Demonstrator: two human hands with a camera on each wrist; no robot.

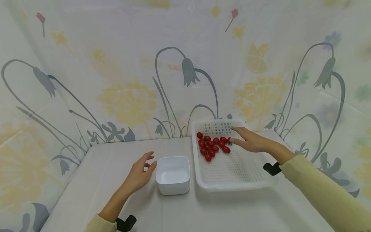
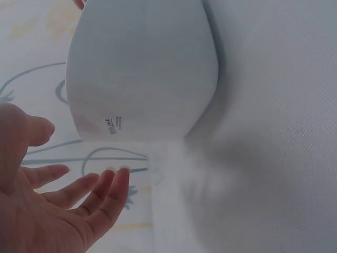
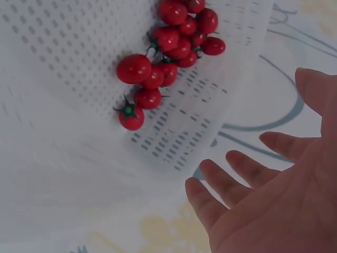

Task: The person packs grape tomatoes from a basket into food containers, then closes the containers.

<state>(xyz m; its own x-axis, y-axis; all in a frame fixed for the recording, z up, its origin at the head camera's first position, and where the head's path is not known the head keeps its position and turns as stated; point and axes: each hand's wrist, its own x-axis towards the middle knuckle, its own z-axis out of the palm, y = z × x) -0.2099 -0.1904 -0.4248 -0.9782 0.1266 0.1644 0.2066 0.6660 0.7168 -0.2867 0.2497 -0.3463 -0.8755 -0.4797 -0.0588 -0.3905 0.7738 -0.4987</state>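
Several red cherry tomatoes (image 1: 212, 149), some with green stems, lie grouped in the back left part of a white perforated basket (image 1: 232, 186). My right hand (image 1: 251, 140) hovers over the basket's right side, fingers spread and holding nothing; its fingertips overlap the rightmost tomato in the head view. In the right wrist view the palm and loose fingers (image 3: 247, 168) show beside the basket wall. A small white square container (image 1: 173, 188) stands left of the basket. Just to its left is my left hand (image 1: 140, 172), relaxed and holding nothing, thumb close to the container's rim.
A white cloth (image 1: 110, 164) covers the table. Behind it hangs a flower-printed sheet (image 1: 174, 96) that also runs along both sides. A black wrist camera mount (image 1: 126, 223) sits on the left wrist, another black mount (image 1: 271, 169) on the right.
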